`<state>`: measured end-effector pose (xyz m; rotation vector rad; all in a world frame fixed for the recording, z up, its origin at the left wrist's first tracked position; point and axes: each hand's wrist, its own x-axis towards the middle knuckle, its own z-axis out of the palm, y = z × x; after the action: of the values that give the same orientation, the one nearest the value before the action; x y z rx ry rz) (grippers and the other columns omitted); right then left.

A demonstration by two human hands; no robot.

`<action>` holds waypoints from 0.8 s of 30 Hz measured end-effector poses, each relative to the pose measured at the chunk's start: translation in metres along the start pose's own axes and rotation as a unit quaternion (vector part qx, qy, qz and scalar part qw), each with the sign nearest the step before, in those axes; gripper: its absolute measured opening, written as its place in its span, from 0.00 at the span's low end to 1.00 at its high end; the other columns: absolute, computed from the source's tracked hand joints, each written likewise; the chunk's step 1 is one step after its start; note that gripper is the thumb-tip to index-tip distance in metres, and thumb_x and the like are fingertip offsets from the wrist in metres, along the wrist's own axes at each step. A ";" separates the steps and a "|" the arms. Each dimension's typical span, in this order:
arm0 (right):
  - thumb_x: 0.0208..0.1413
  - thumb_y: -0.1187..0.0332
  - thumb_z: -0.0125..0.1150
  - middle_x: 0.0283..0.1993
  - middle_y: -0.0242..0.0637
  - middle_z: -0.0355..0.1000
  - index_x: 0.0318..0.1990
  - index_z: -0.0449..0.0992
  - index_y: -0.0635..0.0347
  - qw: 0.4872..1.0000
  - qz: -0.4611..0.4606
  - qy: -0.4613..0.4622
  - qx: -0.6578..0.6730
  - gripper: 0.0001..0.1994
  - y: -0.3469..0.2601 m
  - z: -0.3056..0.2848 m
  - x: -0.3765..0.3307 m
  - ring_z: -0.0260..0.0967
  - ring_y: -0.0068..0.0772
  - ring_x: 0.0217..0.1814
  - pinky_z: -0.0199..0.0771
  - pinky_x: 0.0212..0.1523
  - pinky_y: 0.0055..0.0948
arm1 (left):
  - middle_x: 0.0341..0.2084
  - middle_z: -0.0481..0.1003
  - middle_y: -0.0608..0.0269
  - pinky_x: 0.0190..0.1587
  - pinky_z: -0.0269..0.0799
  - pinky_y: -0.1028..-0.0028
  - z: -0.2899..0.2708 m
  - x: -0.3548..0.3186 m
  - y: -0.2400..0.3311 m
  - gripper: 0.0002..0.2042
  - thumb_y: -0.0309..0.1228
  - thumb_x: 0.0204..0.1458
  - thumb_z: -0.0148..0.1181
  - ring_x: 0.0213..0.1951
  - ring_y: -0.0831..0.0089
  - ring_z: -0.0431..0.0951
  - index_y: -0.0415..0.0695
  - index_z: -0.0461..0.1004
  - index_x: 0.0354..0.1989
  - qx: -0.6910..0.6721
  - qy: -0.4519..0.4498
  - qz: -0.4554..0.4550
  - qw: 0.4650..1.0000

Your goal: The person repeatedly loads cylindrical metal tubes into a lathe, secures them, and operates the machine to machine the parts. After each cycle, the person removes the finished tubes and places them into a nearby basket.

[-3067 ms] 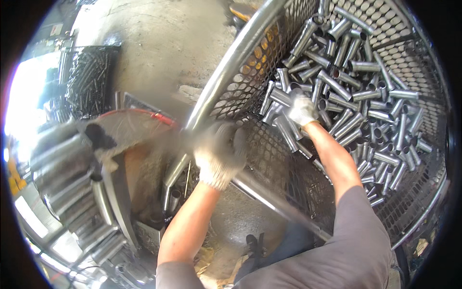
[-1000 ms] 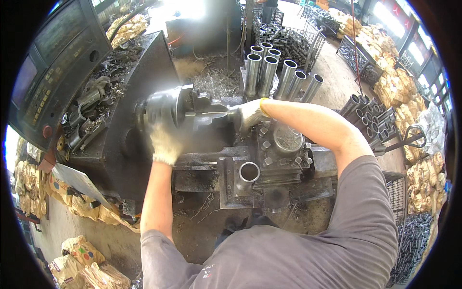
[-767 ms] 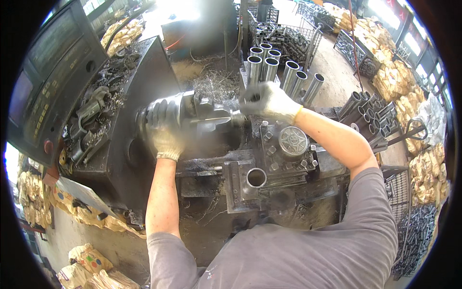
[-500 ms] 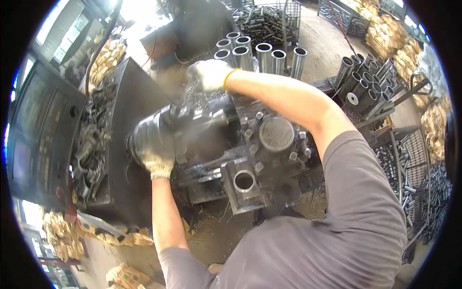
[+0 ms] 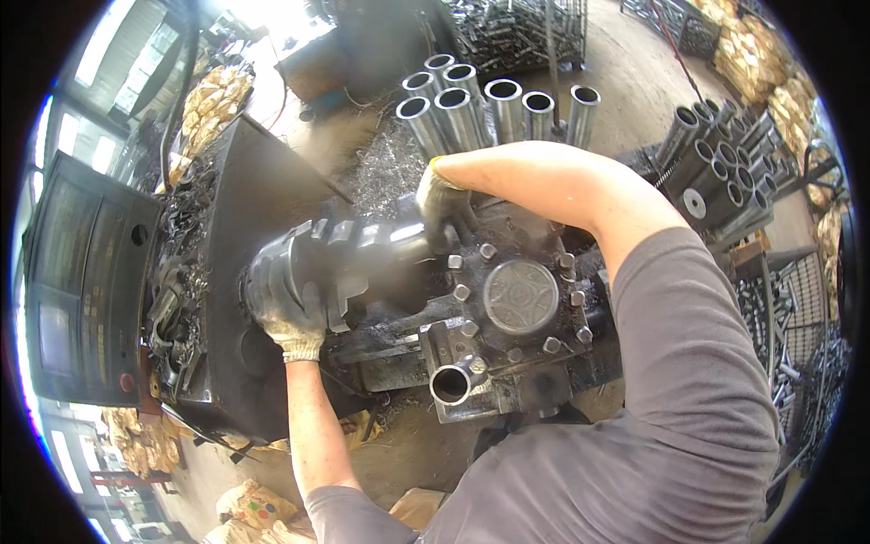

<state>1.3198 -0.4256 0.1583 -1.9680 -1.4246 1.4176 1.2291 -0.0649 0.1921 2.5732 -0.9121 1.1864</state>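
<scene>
Left hand [image 5: 288,304] gripping chuck [image 5: 340,263], right hand [image 5: 444,207] seemingly gripping workpiece [image 5: 408,238], turret [image 5: 517,304] close beside

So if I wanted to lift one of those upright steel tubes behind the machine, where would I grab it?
Probably round the upper wall of a tube, coming from above on the outer side of the cluster. They stand upright, packed close with open tops showing, so only the top ends and outer sides look free. The end tube at the right seems easiest, since nothing crowds its right side. The right hand is nearest them.
</scene>
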 end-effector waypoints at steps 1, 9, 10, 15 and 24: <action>0.51 0.66 0.81 0.43 0.42 0.82 0.50 0.82 0.55 0.917 0.231 0.110 0.306 0.20 -0.020 0.002 0.003 0.81 0.39 0.43 0.82 0.42 0.44 | 0.65 0.73 0.39 0.71 0.62 0.42 -0.001 -0.004 0.000 0.32 0.51 0.62 0.60 0.68 0.36 0.70 0.39 0.72 0.67 0.004 0.004 -0.004 1.000; 0.41 0.52 0.78 0.34 0.49 0.83 0.42 0.88 0.61 0.879 0.380 0.257 -0.133 0.24 -0.114 0.047 -0.067 0.83 0.50 0.36 0.83 0.43 0.45 | 0.65 0.73 0.42 0.75 0.58 0.43 -0.013 0.008 0.015 0.31 0.43 0.55 0.64 0.69 0.38 0.69 0.41 0.72 0.67 -0.037 -0.009 -0.031 0.999; 0.40 0.54 0.77 0.36 0.52 0.84 0.42 0.88 0.62 0.844 0.432 0.255 -0.188 0.24 -0.147 0.049 -0.074 0.84 0.53 0.39 0.84 0.44 0.47 | 0.65 0.73 0.43 0.75 0.58 0.43 -0.011 -0.001 0.006 0.31 0.42 0.54 0.65 0.69 0.39 0.69 0.42 0.72 0.66 -0.009 -0.001 -0.036 0.999; 0.42 0.57 0.75 0.36 0.54 0.83 0.43 0.82 0.65 0.708 0.461 0.486 -0.224 0.24 -0.261 0.091 -0.080 0.84 0.57 0.41 0.83 0.45 0.49 | 0.66 0.72 0.47 0.75 0.59 0.44 -0.002 -0.005 0.000 0.34 0.46 0.53 0.71 0.72 0.45 0.67 0.43 0.72 0.66 -0.014 0.005 -0.051 0.999; 0.50 0.43 0.73 0.35 0.44 0.84 0.44 0.88 0.63 0.793 0.284 0.530 0.098 0.29 -0.389 0.163 0.057 0.82 0.30 0.28 0.80 0.27 0.30 | 0.56 0.80 0.49 0.68 0.73 0.54 -0.131 -0.070 0.154 0.31 0.53 0.65 0.57 0.60 0.53 0.80 0.37 0.72 0.64 -0.837 0.068 -0.303 0.450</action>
<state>0.9765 -0.2476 0.3357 -2.4606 -0.1698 0.3259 1.0199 -0.1055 0.2132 0.7954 -0.4212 -0.0885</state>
